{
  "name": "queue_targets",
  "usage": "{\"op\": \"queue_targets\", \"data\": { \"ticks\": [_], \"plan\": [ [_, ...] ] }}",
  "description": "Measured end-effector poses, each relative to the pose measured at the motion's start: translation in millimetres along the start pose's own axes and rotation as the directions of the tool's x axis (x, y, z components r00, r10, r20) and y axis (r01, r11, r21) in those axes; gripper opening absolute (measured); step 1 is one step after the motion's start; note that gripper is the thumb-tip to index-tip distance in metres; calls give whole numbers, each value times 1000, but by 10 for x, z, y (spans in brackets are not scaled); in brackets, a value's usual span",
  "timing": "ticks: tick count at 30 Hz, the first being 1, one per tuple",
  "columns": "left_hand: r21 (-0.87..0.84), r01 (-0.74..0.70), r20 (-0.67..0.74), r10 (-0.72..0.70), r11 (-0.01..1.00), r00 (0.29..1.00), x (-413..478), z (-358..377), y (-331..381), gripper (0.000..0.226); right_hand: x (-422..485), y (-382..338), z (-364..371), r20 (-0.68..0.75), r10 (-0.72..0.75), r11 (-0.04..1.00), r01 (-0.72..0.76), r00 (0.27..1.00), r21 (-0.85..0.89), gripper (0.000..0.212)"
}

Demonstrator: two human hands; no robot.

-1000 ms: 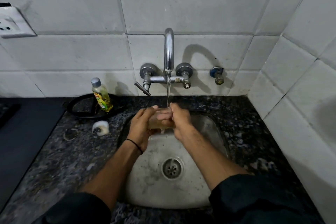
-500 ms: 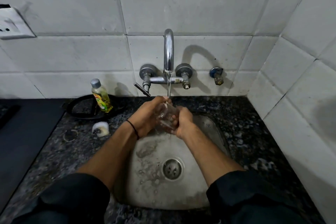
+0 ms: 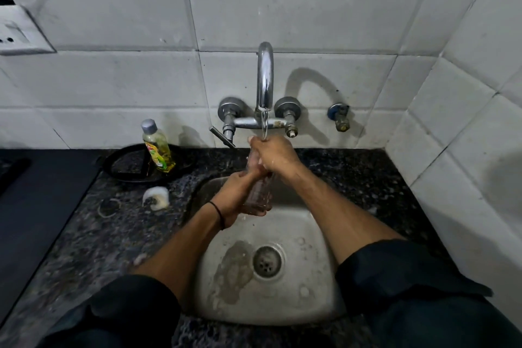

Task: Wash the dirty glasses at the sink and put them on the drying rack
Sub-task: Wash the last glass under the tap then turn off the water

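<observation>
At the far left a white switch plate (image 3: 17, 34) sits on the tiled wall, above a dark flat surface (image 3: 36, 206) that borders the speckled stone table (image 3: 107, 248). Further in, a black round pan (image 3: 127, 169) lies at the back of the table. A small bottle (image 3: 158, 150) of yellow-green liquid with a grey cap stands tilted at the pan's right rim. Just in front of the pan is a white lump (image 3: 156, 197), either soap or sponge; I cannot tell which.

The left hand (image 3: 234, 198), with a thin black band at the wrist, has its fingers (image 3: 254, 210) wrapped round the lower part of the glass (image 3: 259, 191). The clear glass is held off the basin, over the back of the steel sink (image 3: 310, 234), leaning with its top toward the wall. The chrome tap (image 3: 265, 79) arches out from the tiles, and its water stream (image 3: 265, 127) falls onto the right hand (image 3: 276, 155). That hand is curled over the upper end of the glass, its fingers clenched on the rim; whether any reach inside is hidden.

Below the hands, the drain (image 3: 267, 261) has a brownish puddle beside it. To the right, a small valve (image 3: 340, 117) juts from the wall. Both forearms come out of rolled dark sleeves.
</observation>
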State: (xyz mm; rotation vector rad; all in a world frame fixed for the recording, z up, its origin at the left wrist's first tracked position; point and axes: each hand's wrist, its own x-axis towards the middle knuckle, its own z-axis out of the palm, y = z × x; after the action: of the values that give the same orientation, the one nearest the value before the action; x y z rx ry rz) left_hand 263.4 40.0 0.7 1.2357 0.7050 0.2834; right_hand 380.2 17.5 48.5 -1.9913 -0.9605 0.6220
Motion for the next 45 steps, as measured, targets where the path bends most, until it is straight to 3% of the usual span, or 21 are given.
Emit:
{"op": "queue_targets", "data": {
  "ticks": [3, 7, 9, 12, 14, 16, 19, 21, 24, 26, 27, 29, 31, 33, 36, 38, 39, 40, 42, 44, 45],
  "plan": [
    [-190, 35, 90, -19, 981, 996, -45, 94, 17, 62, 66, -22, -21, -71, -12, 994, 20, 997, 111, 39],
    [-452, 76, 152, -8, 889, 988, -21, 104, 98, 60, 26, 76, 17, -137, 103, 897, -33, 985, 442, 41],
    [-350, 26, 49, -9, 936, 999, 26, 115, 134, 58, 6, 131, 75, -218, 96, 922, -4, 971, 388, 37],
    [-45, -108, -257, 93, 993, 962, 101, 172, 202, 48, -99, 164, 252, -323, -32, 965, 113, 946, 237, 22],
    [249, -206, -298, 278, 946, 913, 140, 185, 207, 44, -192, 173, 372, -353, -52, 981, 114, 934, 159, 28],
    [333, -228, -296, 331, 915, 896, 152, 193, 182, 46, -248, 180, 409, -335, 27, 966, 62, 942, 252, 29],
    [-30, -87, -262, 77, 996, 962, 95, 163, 106, 53, -197, 263, 377, -323, 97, 924, 35, 941, 381, 25],
    [-264, 62, -73, -84, 963, 994, 15, 109, 53, 65, -161, 284, 314, -284, 123, 873, 32, 951, 487, 39],
    [-411, 90, -22, -108, 907, 994, -7, 60, 39, 68, -206, 270, 285, -288, -13, 918, 125, 958, 375, 40],
    [-297, 15, -179, -71, 955, 981, 21, 149, 44, 62, -237, 294, 324, -318, -125, 956, 199, 940, 214, 35],
    [-125, -37, -282, 0, 991, 959, 39, 201, 40, 62, -248, 299, 349, -320, -144, 968, 200, 936, 150, 35],
    [146, -109, -403, 159, 983, 901, 72, 237, -44, 68, -229, 309, 366, -321, -63, 981, 118, 945, 154, 39],
    [-1, -45, -368, 42, 999, 929, 25, 227, -74, 74, -178, 308, 304, -328, 92, 954, 11, 940, 299, 48],
    [-236, 103, -191, -150, 966, 970, -46, 170, -29, 80, -144, 315, 256, -267, 190, 841, -16, 945, 541, 50],
    [-303, 187, -109, -229, 935, 967, -91, 143, 39, 77, -154, 295, 238, -199, 176, 744, 3, 964, 668, 43],
    [-164, 65, -308, -114, 984, 945, -68, 201, 66, 70, -171, 278, 258, -271, 66, 869, 78, 960, 488, 45],
    [88, 9, -426, 30, 996, 904, -43, 209, 49, 66, -184, 268, 268, -312, -24, 942, 126, 950, 311, 48],
    [358, -15, -481, 198, 934, 854, -63, 219, 54, 64, -212, 241, 267, -337, -108, 979, 159, 935, 127, 51],
    [486, -64, -465, 320, 871, 825, -66, 225, -10, 64, -238, 210, 275, -379, -146, 989, 143, 914, -36, 55],
    [61, -45, -385, 66, 997, 921, -96, 196, 9, 68, -198, 230, 243, -349, -102, 982, 150, 932, 113, 55],
    [-167, 50, -265, -93, 985, 960, -134, 194, 50, 71, -170, 263, 233, -310, -77, 950, 164, 948, 266, 53]
  ]
}}
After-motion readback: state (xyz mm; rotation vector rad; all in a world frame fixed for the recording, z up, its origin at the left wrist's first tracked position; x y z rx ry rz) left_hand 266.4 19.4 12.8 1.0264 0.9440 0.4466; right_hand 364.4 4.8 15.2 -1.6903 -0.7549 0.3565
